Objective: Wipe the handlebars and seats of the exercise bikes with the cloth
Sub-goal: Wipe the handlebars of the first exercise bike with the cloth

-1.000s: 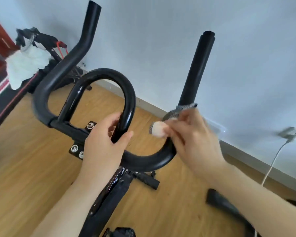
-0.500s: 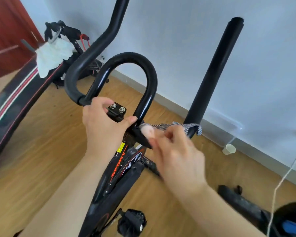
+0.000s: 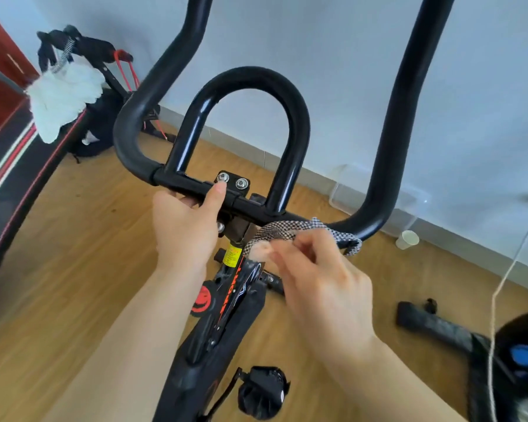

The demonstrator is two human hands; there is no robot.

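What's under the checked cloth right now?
The cloth drapes over the handlebar, on its lower bar right of the stem, pinched by the right hand. The stretch of bar beneath is covered, so its state can't be seen.

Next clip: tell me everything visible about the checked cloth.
The cloth is a small, thin woven piece in a fine black-and-white check. It lies crumpled and draped over the black handlebar, on its lower bar near the right bend, with one corner hanging free. The right hand pinches it against the bar.

Checked cloth [image 3: 290,233] draped over the black handlebar's [image 3: 378,166] lower right bend
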